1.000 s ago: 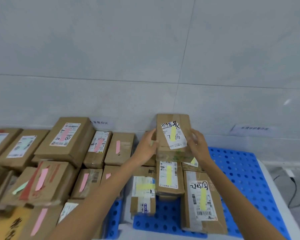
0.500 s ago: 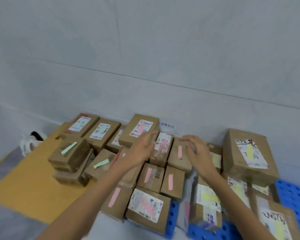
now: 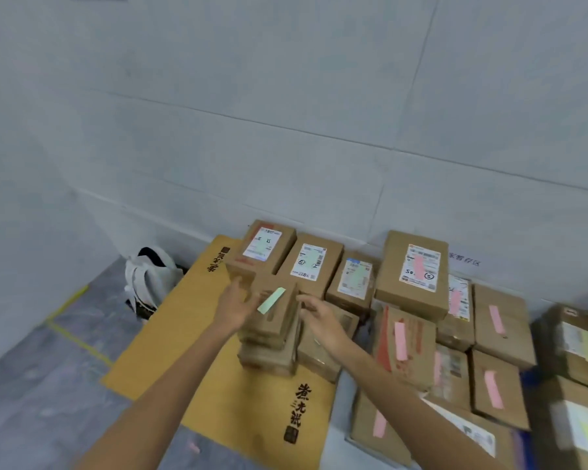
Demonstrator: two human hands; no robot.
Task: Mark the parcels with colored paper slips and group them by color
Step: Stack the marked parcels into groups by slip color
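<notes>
A stack of small brown parcels [image 3: 269,357] stands on a tan cardboard sheet [image 3: 190,320]. The top parcel [image 3: 279,317] carries a green slip [image 3: 271,300]. My left hand [image 3: 236,307] lies with straight fingers against that parcel's left side. My right hand [image 3: 319,320] is at its right side with fingers loosely spread; contact is blurred. Behind the stack sit three parcels with green-marked labels [image 3: 311,262]. Right of them lie several parcels with pink slips [image 3: 404,344]. Parcels with yellow slips [image 3: 584,347] show at the right edge.
A white bag [image 3: 150,279] leans in the corner left of the cardboard sheet. The grey tiled wall [image 3: 319,147] runs right behind the parcels. Yellow tape lines [image 3: 78,340] cross the grey floor at the left.
Both hands let go of the yellow-slip parcel on the right. The view and hands swung left past the pink group to the green-slip stack.
</notes>
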